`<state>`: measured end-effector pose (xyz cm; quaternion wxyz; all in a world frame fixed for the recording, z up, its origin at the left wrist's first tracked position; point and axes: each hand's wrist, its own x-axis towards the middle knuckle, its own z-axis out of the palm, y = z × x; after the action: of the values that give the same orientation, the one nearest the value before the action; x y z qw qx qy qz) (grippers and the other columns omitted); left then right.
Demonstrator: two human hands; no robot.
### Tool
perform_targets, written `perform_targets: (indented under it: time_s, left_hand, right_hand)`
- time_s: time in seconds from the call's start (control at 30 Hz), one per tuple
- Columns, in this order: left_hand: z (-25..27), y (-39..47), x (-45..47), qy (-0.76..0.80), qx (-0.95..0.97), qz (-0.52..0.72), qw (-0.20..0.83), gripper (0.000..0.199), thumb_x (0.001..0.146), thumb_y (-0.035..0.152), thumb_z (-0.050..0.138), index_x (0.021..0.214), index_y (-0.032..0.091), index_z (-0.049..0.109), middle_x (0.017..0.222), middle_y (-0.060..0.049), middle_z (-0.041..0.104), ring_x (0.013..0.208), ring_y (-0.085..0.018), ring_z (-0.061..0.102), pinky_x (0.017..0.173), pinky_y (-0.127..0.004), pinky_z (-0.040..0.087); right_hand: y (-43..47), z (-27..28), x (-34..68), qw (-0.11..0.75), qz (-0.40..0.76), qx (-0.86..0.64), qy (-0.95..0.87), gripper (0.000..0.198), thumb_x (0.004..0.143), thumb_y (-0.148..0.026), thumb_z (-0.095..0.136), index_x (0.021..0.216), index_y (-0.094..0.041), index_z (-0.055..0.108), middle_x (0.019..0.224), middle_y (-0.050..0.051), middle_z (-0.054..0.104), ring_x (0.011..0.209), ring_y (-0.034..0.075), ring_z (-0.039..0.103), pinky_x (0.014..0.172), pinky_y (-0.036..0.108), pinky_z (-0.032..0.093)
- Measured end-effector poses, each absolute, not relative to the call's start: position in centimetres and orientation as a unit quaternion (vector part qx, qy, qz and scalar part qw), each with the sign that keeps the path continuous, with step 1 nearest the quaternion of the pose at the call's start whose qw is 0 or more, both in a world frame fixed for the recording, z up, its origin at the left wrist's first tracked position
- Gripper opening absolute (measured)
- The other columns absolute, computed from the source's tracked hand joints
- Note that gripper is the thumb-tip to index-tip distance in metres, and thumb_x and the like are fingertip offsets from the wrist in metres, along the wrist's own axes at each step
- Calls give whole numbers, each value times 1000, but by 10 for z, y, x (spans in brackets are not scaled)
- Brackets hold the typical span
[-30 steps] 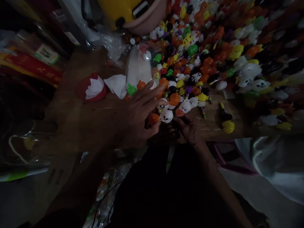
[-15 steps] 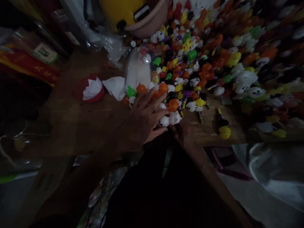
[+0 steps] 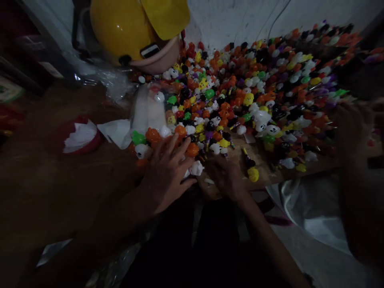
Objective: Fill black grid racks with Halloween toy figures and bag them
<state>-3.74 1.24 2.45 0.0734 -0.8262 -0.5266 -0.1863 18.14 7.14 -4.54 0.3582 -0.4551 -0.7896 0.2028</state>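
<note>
My left hand [image 3: 166, 172] lies with its fingers spread over a cluster of small plastic animal-head toys at the table's front. An orange toy head [image 3: 192, 150] is by its fingertips, and a white toy head [image 3: 197, 168] sits beside its thumb. A green toy head [image 3: 138, 138] and a white toy head with dark marks [image 3: 141, 151] lie to its left. My right hand [image 3: 225, 176] is low over the table edge, its fingers curled; shadow hides what they hold, if anything. Right of it lies a yellow toy head [image 3: 253, 174] on a patterned stick.
A large heap of colourful toy heads [image 3: 261, 116] covers the table's back and right. Behind stand a pink basin [image 3: 162, 60] and a yellow helmet-like object [image 3: 117, 28]. A red bowl with white paper [image 3: 79, 138] sits left. Another person's hand [image 3: 355, 124] is at far right.
The view has swung right and up, bringing the wall and another person's arm into sight. My right hand has moved forward from the table edge; my left stays spread on the toys.
</note>
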Motion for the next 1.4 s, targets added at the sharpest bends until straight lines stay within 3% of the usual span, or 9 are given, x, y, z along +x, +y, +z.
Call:
perform_targets:
  time_s: [0.1,0.23,0.4,0.53,0.7,0.83,1.0,1.23,1.4]
  left_hand:
    - [25,7,-34,-527,-826,-180,86,32,82,31,83,110,18,76,161,-18,51,151,-50,43,117,-75,44]
    - [22,1,-29,-550,-805,-200,97,35,77,25,87,110,17,76,161,-17,52,149,-50,46,118,-74,43]
    - [24,2,-28,-545,-804,-224,84,21,81,27,84,99,19,78,155,-16,58,143,-48,55,114,-74,47]
    - [27,2,-29,-541,-808,-211,94,22,86,30,82,104,19,78,157,-17,56,147,-50,50,115,-76,44]
    - [22,-9,-30,-577,-782,-204,117,29,86,33,83,113,23,77,164,-14,49,153,-49,41,122,-78,31]
    - [18,-16,-29,-587,-773,-222,93,30,84,32,85,111,24,77,165,-13,48,156,-51,34,122,-80,27]
    - [17,-18,-26,-591,-767,-238,80,24,85,30,84,107,23,77,167,-14,44,156,-51,33,123,-79,25]
    - [20,-22,-22,-617,-755,-208,79,18,90,37,79,104,25,80,163,-13,49,149,-49,44,115,-72,40]
    - [16,-25,-20,-637,-742,-198,66,29,96,48,71,119,32,79,168,-6,43,144,-43,44,116,-65,37]
  right_hand:
    - [108,-22,205,370,158,-508,-761,24,94,-26,57,102,-22,78,96,7,80,84,25,76,74,37,60]
    - [142,-15,198,270,67,-555,-784,23,93,-27,58,99,-21,80,99,11,80,89,27,75,82,39,57]
    - [125,-46,168,197,-37,-511,-836,33,96,-19,57,125,-23,73,126,15,73,128,36,62,113,62,44]
    - [124,-56,146,215,-26,-550,-807,37,98,-20,55,133,-20,67,139,20,65,142,41,50,117,74,34]
    - [144,-19,146,249,32,-592,-766,31,101,-39,54,114,-17,73,116,19,73,115,36,66,104,61,48]
    - [117,35,182,326,154,-521,-774,28,97,-47,65,101,-22,76,94,10,78,84,27,73,78,42,57]
    - [65,87,210,410,197,-493,-741,15,83,-41,84,93,-31,83,92,2,81,77,24,75,66,37,57]
    - [72,85,180,267,227,-382,-855,16,90,-39,73,89,-26,81,84,3,79,70,20,71,63,33,56]
    - [80,104,153,210,196,-359,-888,8,90,-29,73,93,-28,80,84,3,79,69,21,71,57,32,49]
